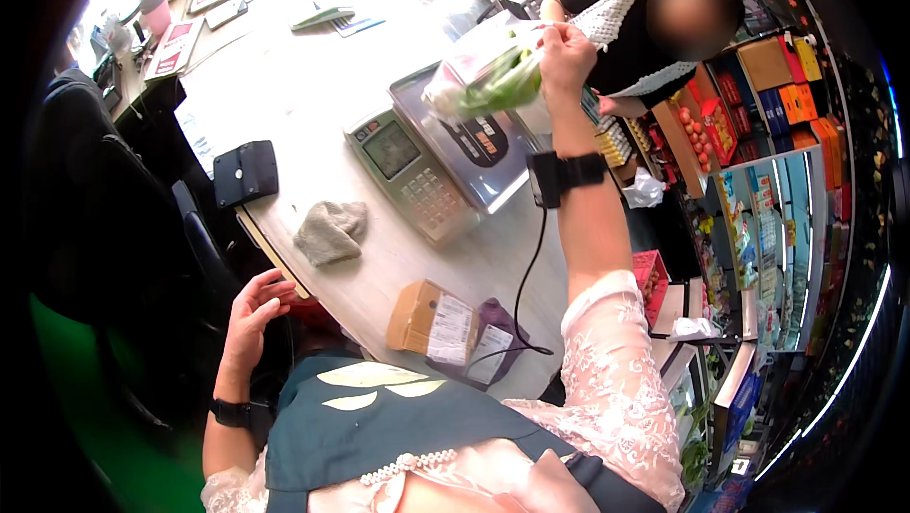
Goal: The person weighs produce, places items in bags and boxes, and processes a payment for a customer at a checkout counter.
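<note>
My right hand (566,58) grips the top of a clear plastic bag of green vegetables (501,79). The bag is over the metal pan (498,182) of a weighing scale; whether it touches the pan I cannot tell. The scale's keypad and display panel (409,171) faces my side of the counter. Holding nothing, my left hand (254,312) is beside the counter's edge with its fingers apart and slightly curled. A crumpled grey cloth (330,232) lies between that hand and the scale.
A cardboard box (412,317) and a purple parcel (501,342) lie on the near counter (455,260), a cable across the parcel. A black case (246,173) sits at the left edge. Across the counter stands a person (611,36); shelves of goods (782,107) are behind.
</note>
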A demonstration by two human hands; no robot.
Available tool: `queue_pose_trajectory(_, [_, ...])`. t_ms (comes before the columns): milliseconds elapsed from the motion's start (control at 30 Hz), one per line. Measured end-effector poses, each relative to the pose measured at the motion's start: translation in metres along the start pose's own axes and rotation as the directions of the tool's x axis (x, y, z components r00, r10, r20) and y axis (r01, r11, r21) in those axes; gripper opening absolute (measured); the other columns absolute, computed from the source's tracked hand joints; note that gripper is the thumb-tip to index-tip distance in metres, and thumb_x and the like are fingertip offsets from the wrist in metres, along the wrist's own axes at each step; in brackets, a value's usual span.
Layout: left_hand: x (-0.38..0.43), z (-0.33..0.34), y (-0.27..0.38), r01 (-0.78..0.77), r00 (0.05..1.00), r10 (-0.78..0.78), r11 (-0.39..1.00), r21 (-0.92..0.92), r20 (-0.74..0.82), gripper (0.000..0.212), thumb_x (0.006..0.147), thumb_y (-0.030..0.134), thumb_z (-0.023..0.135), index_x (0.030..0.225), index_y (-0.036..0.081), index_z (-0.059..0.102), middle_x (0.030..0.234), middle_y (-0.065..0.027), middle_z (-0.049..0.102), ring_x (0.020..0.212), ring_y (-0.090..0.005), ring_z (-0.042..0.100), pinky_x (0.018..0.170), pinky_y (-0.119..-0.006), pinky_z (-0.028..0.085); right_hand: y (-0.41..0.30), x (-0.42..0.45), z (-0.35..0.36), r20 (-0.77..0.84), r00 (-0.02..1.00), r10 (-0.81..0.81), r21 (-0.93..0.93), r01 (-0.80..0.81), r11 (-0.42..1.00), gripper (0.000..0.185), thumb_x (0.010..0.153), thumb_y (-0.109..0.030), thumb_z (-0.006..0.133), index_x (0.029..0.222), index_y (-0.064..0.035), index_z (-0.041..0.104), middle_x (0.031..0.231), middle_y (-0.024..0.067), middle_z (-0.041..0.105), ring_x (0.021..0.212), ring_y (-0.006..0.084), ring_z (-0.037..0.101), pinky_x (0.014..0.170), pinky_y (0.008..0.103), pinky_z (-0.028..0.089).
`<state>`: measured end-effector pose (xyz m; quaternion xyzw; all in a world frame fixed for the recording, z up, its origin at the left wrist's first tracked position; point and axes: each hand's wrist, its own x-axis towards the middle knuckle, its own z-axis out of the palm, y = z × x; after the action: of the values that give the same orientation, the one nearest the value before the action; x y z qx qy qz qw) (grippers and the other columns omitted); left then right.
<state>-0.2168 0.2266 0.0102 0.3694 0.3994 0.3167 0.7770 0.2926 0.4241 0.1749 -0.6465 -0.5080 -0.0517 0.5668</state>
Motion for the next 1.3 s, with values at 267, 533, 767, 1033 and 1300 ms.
queue_pose_trajectory(267, [-0.019, -0.050, 0.013, -0.006, 0.982, 0.019, 0.997, 0.071, -0.190, 0.051, 0.087, 0.008, 0.063, 0.136, 0.002, 0.049, 0.122, -0.0125, 0.064, 0.110, -0.0197, 0.062, 0.095, -0.031, 0.049, 0.058, 0.011, 0.179, 0.006, 0.998, 0.055, -0.060, -0.055, 0.997, 0.009, 0.075, -0.012, 0.067, 0.074, -0.0048, 0.072, 0.065, 0.0114, 0.068, 0.061, 0.0228, 0.067, 0.064, 0.0367, 0.051])
queue_pose_trajectory(533, [0.112, -0.095, 0.083, -0.240, 0.966, 0.256, 0.808, 0.538, 0.046, 0.056, 0.086, 0.008, 0.066, 0.138, 0.004, 0.047, 0.125, -0.0127, 0.063, 0.115, -0.0206, 0.060, 0.097, -0.034, 0.047, 0.128, -0.044, 0.199, 0.109, 0.966, 0.234, -0.199, -0.209, 0.957, 0.016, 0.081, -0.018, 0.065, 0.083, -0.0043, 0.073, 0.071, 0.0127, 0.070, 0.069, 0.0228, 0.069, 0.069, 0.0364, 0.053])
queue_pose_trajectory(767, [0.341, -0.101, 0.149, -0.415, 0.864, 0.472, 0.474, 0.777, 0.174, 0.067, 0.084, 0.026, 0.068, 0.142, 0.005, 0.043, 0.139, -0.0210, 0.049, 0.124, -0.0332, 0.054, 0.101, -0.041, 0.046, 0.144, -0.072, 0.149, 0.408, 0.907, 0.107, -0.451, 0.098, 0.887, 0.022, 0.085, -0.017, 0.064, 0.099, -0.0005, 0.065, 0.099, 0.0168, 0.066, 0.095, 0.0310, 0.063, 0.086, 0.0389, 0.049])
queue_pose_trajectory(1033, [0.534, -0.130, 0.149, -0.090, 0.902, 0.432, 0.234, 0.968, -0.020, 0.085, 0.085, 0.048, 0.067, 0.151, 0.014, 0.028, 0.139, -0.0301, 0.039, 0.135, -0.0402, 0.038, 0.109, -0.045, 0.037, 0.151, -0.104, 0.150, 0.482, 0.874, 0.069, -0.205, 0.035, 0.978, 0.022, 0.089, -0.013, 0.062, 0.105, 0.0004, 0.053, 0.137, 0.0202, 0.042, 0.126, 0.0361, 0.043, 0.106, 0.0429, 0.035])
queue_pose_trajectory(1300, [0.591, -0.134, 0.184, 0.044, 0.951, 0.277, 0.313, 0.949, -0.136, 0.090, 0.081, 0.068, 0.063, 0.153, 0.034, 0.020, 0.134, -0.0317, 0.036, 0.118, -0.0480, 0.052, 0.098, -0.049, 0.050, 0.142, -0.106, 0.149, 0.487, 0.869, 0.087, -0.206, 0.017, 0.978, 0.016, 0.093, -0.014, 0.061, 0.099, -0.0012, 0.052, 0.139, 0.0195, 0.040, 0.127, 0.0350, 0.044, 0.107, 0.0418, 0.034])
